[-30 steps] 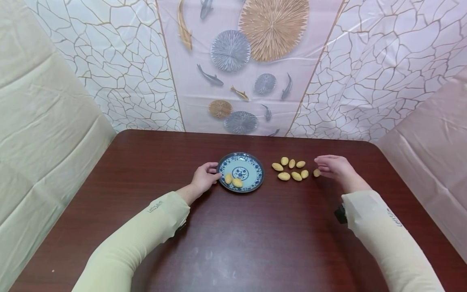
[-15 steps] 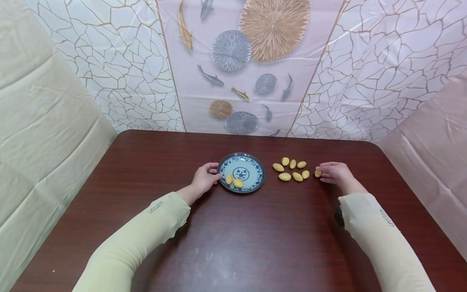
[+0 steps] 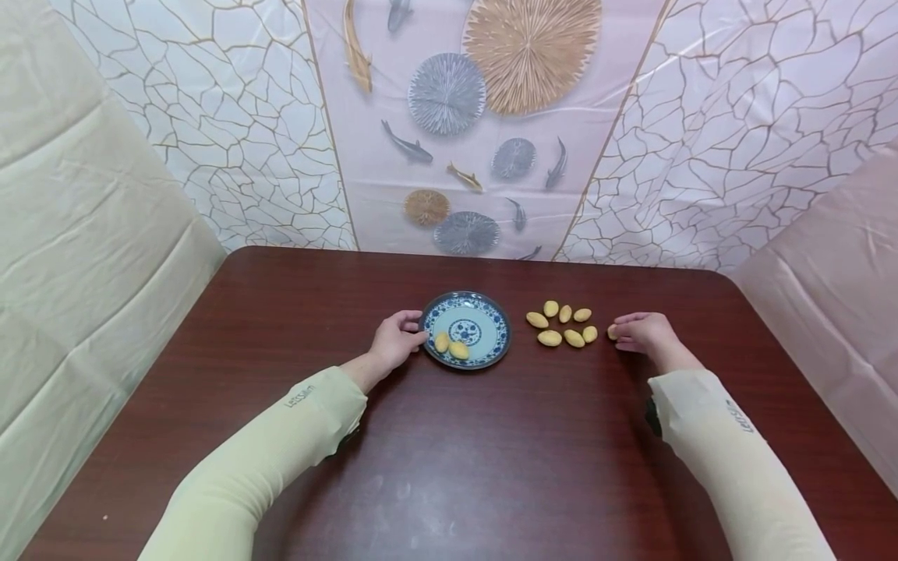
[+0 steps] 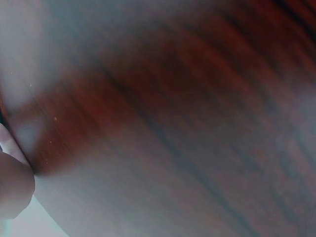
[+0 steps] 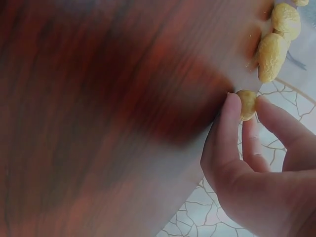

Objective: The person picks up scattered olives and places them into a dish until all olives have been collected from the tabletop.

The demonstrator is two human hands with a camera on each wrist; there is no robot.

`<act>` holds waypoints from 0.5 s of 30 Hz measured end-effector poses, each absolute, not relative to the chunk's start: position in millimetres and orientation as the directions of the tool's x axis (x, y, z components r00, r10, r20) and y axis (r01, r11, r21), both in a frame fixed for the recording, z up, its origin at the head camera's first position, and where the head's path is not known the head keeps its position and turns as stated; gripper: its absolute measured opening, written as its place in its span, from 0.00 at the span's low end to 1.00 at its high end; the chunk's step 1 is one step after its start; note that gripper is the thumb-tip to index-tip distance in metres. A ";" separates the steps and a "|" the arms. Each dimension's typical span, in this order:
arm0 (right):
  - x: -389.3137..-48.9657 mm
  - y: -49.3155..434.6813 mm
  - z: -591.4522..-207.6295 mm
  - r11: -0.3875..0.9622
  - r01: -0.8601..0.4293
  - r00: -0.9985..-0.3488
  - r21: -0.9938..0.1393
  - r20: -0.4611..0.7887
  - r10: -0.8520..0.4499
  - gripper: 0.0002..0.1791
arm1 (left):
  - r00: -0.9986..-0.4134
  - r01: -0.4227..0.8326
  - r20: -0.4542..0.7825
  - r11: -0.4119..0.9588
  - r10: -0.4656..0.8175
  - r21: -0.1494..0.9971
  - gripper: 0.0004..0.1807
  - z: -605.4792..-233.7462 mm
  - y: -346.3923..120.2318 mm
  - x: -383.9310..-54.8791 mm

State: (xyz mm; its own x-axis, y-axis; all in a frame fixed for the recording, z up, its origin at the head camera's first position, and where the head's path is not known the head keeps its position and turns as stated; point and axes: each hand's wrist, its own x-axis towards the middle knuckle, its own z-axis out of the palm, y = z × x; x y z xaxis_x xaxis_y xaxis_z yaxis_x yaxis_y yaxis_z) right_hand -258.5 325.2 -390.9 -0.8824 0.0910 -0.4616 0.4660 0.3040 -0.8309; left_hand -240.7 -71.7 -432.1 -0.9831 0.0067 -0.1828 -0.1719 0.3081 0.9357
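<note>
My left hand (image 3: 395, 341) holds the left rim of a blue-and-white patterned plate (image 3: 493, 326), thumb near the front. Two small yellow potatoes (image 3: 458, 351) lie on the plate's near left part. In the left wrist view just a bit of my hand (image 4: 16, 185) shows, at the plate's edge. Over on the right, my right hand (image 3: 647, 333) pinches one small yellow potato (image 5: 246, 104) between thumb and fingertips, low at the table. Several more such potatoes (image 3: 549, 338) lie in a loose group between the plate and my right hand.
The dark reddish-brown table (image 3: 449, 452) has its back edge against a patterned curtain (image 3: 281, 156). Plain pale cloth walls (image 3: 91, 234) stand at both sides.
My right hand has lowered and its fingers have closed on the outermost potato. My left hand stays at the plate's rim. The view has shifted slightly.
</note>
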 end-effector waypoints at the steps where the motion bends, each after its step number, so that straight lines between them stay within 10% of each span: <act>1: -258.5 325.0 -390.6 0.297 0.469 -0.881 -0.832 -0.464 0.091 0.25 | -0.983 -0.171 -0.182 0.308 0.007 0.936 0.24 -432.0 -71.6 -240.8; 15: -259.0 321.3 -382.2 0.128 0.416 -0.904 -0.900 -0.424 -0.047 0.21 | -0.983 -0.169 -0.181 0.306 0.012 0.937 0.24 -432.2 -71.3 -239.7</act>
